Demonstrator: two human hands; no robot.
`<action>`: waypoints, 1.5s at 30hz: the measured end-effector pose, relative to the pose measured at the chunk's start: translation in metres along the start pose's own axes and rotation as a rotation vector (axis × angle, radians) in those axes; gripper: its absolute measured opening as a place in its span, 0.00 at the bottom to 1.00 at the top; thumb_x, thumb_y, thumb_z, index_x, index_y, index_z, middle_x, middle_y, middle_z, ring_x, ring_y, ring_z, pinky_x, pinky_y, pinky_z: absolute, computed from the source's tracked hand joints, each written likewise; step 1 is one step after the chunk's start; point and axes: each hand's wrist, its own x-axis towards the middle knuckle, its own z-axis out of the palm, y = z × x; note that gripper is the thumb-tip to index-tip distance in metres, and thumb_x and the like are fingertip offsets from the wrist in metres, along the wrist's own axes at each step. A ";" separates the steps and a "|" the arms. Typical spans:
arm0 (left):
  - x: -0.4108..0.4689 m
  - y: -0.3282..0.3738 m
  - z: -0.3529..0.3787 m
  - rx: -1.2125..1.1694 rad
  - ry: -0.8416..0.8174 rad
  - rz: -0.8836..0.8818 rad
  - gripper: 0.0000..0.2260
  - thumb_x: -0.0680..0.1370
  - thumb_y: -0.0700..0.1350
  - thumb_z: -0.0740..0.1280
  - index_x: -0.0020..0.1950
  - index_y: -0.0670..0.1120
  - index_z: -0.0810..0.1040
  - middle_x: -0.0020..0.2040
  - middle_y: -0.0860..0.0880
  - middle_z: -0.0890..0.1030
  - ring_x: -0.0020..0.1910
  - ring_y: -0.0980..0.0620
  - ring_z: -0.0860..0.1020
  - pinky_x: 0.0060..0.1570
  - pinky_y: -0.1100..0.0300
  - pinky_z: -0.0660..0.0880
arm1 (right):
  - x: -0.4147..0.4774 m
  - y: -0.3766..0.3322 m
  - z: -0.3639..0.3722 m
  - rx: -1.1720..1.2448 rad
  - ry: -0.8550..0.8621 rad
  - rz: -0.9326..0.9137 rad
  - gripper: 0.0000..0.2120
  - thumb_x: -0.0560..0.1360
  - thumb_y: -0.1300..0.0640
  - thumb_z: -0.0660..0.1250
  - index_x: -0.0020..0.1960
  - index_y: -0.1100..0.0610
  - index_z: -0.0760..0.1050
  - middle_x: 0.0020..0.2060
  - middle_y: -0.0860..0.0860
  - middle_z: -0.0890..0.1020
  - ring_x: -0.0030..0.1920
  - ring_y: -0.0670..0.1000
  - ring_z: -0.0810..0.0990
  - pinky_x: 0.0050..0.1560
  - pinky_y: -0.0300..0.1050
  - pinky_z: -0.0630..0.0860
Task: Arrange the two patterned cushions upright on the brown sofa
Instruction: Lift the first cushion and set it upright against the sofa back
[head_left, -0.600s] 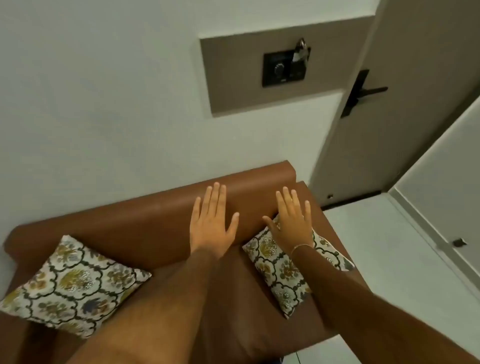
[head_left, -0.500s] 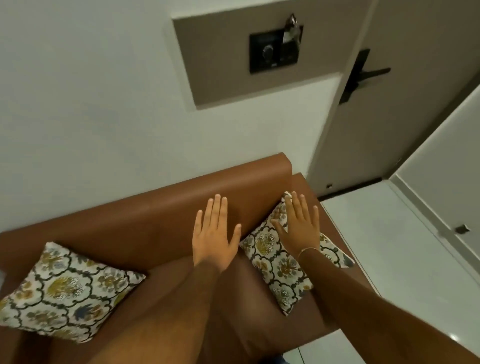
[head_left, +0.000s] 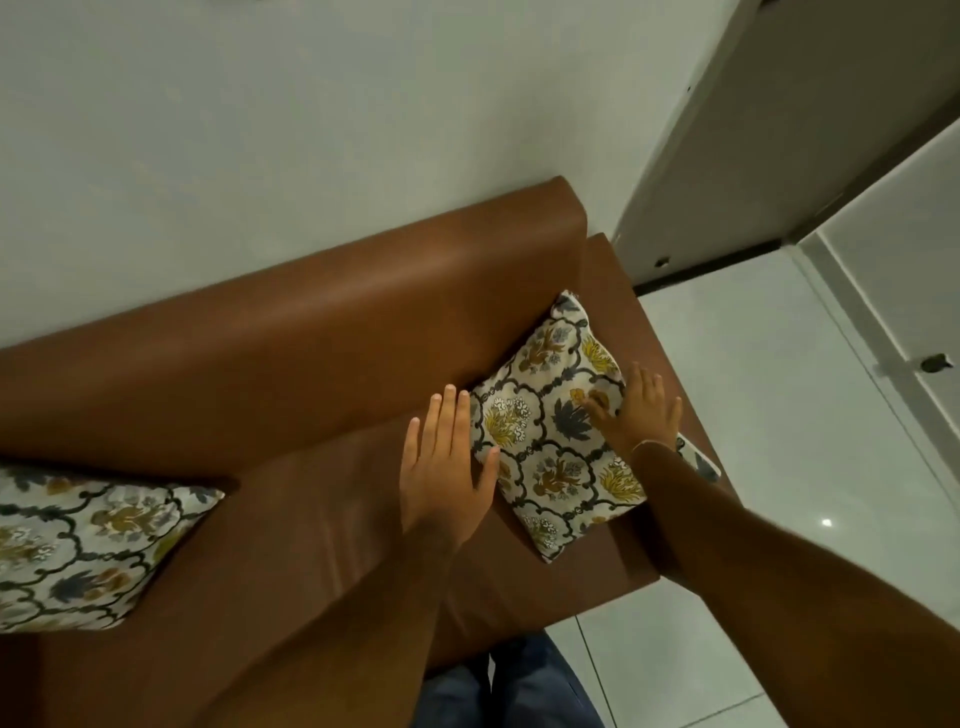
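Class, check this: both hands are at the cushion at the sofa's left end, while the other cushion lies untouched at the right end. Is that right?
The ends are swapped. The head view shows the left hand and right hand at the right cushion, by the sofa's right end. The left cushion lies untouched at the left end.

This looks like a home, a small sitting corner or entry room. A brown leather-look sofa (head_left: 322, 332) stands against a plain pale wall (head_left: 260, 130), with two floral patterned cushions (head_left: 550, 431) on its seat. Beside the sofa's end a door (head_left: 810, 119) stands in its frame, and the floor (head_left: 769, 467) is glossy light tile.
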 end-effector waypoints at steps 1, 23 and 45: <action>-0.001 -0.001 0.007 -0.012 -0.013 -0.008 0.36 0.87 0.65 0.53 0.90 0.48 0.50 0.90 0.48 0.54 0.90 0.50 0.51 0.87 0.45 0.53 | 0.007 0.004 0.002 0.039 -0.064 0.051 0.49 0.78 0.29 0.64 0.86 0.54 0.47 0.86 0.55 0.56 0.86 0.58 0.51 0.84 0.66 0.45; 0.004 -0.052 -0.001 -0.100 -0.003 -0.147 0.40 0.84 0.65 0.57 0.91 0.49 0.47 0.91 0.49 0.52 0.90 0.49 0.52 0.87 0.43 0.53 | -0.048 -0.077 0.027 0.033 -0.065 -0.468 0.22 0.74 0.44 0.75 0.66 0.44 0.77 0.50 0.51 0.89 0.49 0.60 0.87 0.45 0.55 0.83; 0.029 -0.092 0.001 -0.453 -0.203 -0.481 0.47 0.83 0.56 0.70 0.90 0.51 0.42 0.91 0.48 0.47 0.83 0.38 0.68 0.73 0.39 0.74 | 0.060 -0.236 -0.018 -0.360 -0.280 -0.837 0.14 0.83 0.53 0.68 0.67 0.45 0.83 0.62 0.52 0.79 0.67 0.59 0.73 0.69 0.58 0.65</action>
